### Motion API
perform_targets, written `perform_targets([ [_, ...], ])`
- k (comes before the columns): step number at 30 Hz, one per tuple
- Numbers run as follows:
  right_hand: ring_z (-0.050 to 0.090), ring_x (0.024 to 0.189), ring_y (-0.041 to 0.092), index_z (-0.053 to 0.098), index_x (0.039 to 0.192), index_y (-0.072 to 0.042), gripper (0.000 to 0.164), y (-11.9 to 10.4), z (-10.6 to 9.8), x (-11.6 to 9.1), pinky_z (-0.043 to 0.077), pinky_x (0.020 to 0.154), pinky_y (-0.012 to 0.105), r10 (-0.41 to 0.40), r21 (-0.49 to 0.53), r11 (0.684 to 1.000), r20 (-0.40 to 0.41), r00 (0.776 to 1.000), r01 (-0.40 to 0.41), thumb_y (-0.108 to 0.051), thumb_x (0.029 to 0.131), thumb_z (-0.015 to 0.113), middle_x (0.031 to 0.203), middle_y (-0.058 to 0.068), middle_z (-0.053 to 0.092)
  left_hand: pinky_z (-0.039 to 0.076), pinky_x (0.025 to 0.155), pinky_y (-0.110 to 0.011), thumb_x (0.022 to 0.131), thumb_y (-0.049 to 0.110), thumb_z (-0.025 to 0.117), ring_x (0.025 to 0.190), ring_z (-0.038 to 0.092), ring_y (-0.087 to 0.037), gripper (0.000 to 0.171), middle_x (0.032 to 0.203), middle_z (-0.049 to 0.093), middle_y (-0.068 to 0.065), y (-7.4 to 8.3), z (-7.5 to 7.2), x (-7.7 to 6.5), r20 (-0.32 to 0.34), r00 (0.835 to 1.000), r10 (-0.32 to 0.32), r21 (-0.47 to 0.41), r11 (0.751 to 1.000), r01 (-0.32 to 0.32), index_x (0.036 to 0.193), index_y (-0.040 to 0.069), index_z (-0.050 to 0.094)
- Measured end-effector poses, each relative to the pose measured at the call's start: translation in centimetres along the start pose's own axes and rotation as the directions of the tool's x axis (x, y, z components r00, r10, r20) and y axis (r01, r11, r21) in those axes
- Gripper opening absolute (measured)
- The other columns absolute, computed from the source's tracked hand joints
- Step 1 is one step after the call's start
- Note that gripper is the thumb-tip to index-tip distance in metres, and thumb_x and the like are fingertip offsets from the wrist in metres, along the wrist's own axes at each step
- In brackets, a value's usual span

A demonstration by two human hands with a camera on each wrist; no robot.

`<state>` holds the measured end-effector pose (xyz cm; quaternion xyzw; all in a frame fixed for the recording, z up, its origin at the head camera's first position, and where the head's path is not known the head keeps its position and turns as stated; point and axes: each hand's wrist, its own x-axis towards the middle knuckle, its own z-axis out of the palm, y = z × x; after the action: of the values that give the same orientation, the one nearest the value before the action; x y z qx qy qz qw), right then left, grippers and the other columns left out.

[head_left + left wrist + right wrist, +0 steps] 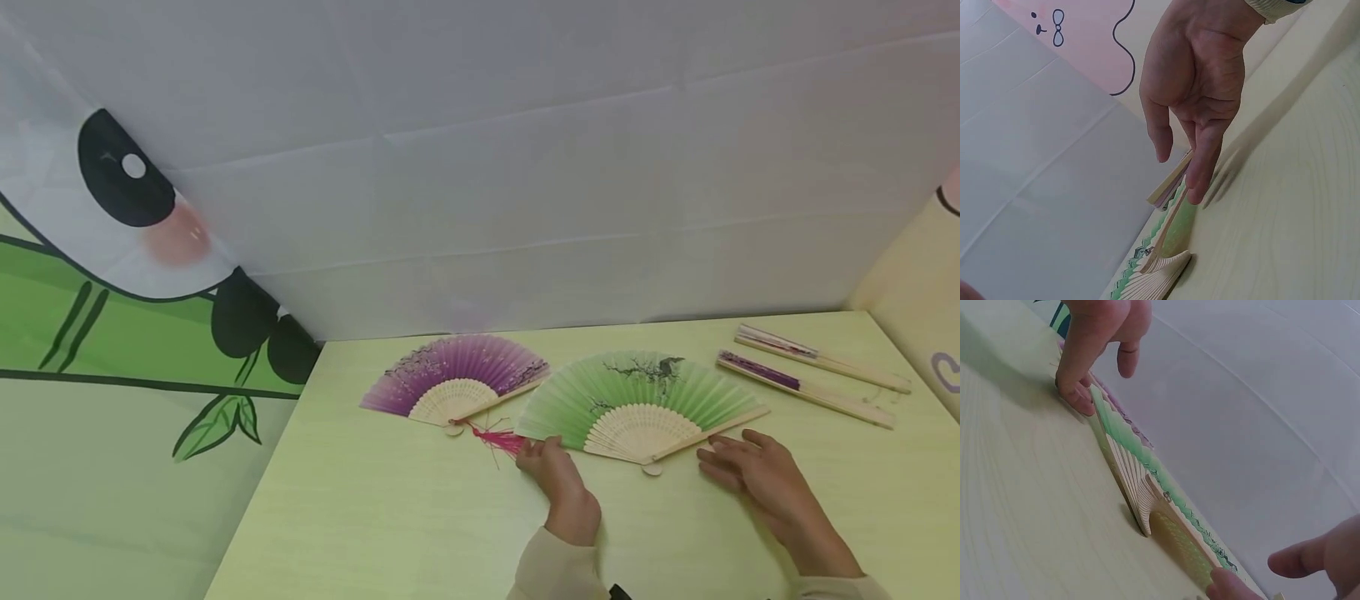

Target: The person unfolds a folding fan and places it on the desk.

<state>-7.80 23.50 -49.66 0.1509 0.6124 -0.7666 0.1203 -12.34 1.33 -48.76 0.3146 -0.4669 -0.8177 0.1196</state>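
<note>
A green folding fan point(630, 375) with a dark tree and bird print lies spread on the table, its pale ribs fanned out. At its left end my left hand point(558, 479) touches the edge with its fingertips; in the right wrist view that hand's thumb point(1127, 359) stands apart from the fingers. Beside the right guard stick is my right hand point(765, 479), its fingers extended. Seen from the left wrist, the right hand point(1200, 87) has fingertips at the stick and the thumb held away. Neither hand pinches the fan. A pink tassel point(501, 440) lies by the left fingers.
A purple folding fan point(480, 367) lies spread to the left, partly behind the green one. Two closed fans, one with purple cloth point(765, 372) and one paler point(780, 340), lie at the back right. A white cloth wall point(525, 208) rises behind the table point(360, 517).
</note>
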Motion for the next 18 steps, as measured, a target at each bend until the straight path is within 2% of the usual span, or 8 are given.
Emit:
perform_targets([
  [9, 0.062, 0.097, 0.012, -0.023, 0.139, 0.004, 0.076, -0.2, -1.0, -0.4, 0.048, 0.089, 0.038, -0.081, -0.040, 0.996, -0.038, 0.996, 0.079, -0.008, 0.099, 0.041, 0.141, 0.037, 0.014, 0.022, 0.105, -0.052, 0.082, -0.002, 0.044, 0.120, 0.030, -0.035, 0.061, 0.128, 0.024, -0.022, 0.4, -0.1, -0.3, -0.010, 1.000, 0.009, 0.037, 0.999, -0.008, 0.135, -0.005, 0.014],
  [12, 0.063, 0.095, 0.010, -0.018, 0.140, 0.006, 0.076, -0.3, -1.3, -0.5, 0.049, 0.087, 0.037, -0.110, -0.053, 0.993, -0.052, 0.993, 0.107, -0.009, 0.098, 0.044, 0.138, 0.035, 0.021, 0.025, 0.104, -0.052, 0.082, -0.002, 0.044, 0.119, 0.032, -0.037, 0.058, 0.128, 0.025, -0.023, 0.5, 0.1, -0.6, 0.001, 1.000, 0.026, 0.039, 0.999, -0.026, 0.133, -0.006, 0.017],
  [14, 0.063, 0.094, 0.009, -0.016, 0.140, 0.008, 0.079, -0.4, -1.6, -0.5, 0.050, 0.086, 0.036, -0.131, -0.051, 0.991, -0.057, 0.990, 0.128, -0.010, 0.097, 0.048, 0.130, 0.028, 0.038, 0.028, 0.103, -0.051, 0.083, -0.003, 0.044, 0.117, 0.034, -0.036, 0.055, 0.126, 0.027, -0.022, 0.5, 0.3, -0.9, 0.013, 0.999, 0.034, 0.039, 0.999, -0.034, 0.132, -0.005, 0.019],
  [16, 0.063, 0.093, 0.010, -0.014, 0.140, 0.009, 0.080, -0.5, -1.9, -0.5, 0.051, 0.084, 0.036, -0.156, -0.033, 0.987, -0.058, 0.986, 0.155, -0.010, 0.096, 0.051, 0.119, 0.012, 0.052, 0.030, 0.102, -0.050, 0.082, -0.003, 0.044, 0.114, 0.035, -0.035, 0.053, 0.124, 0.028, -0.021, 0.4, 0.5, -1.3, 0.025, 0.999, 0.040, 0.037, 0.998, -0.041, 0.130, -0.005, 0.021],
  [18, 0.064, 0.093, 0.010, -0.012, 0.140, 0.010, 0.080, -0.4, -2.3, -0.5, 0.052, 0.082, 0.035, -0.183, -0.022, 0.983, -0.058, 0.981, 0.182, -0.010, 0.095, 0.052, 0.108, -0.005, 0.056, 0.031, 0.102, -0.049, 0.083, -0.003, 0.043, 0.113, 0.035, -0.034, 0.050, 0.123, 0.029, -0.019, 0.3, 0.6, -1.7, 0.043, 0.999, 0.031, 0.031, 0.999, -0.032, 0.129, -0.003, 0.023],
])
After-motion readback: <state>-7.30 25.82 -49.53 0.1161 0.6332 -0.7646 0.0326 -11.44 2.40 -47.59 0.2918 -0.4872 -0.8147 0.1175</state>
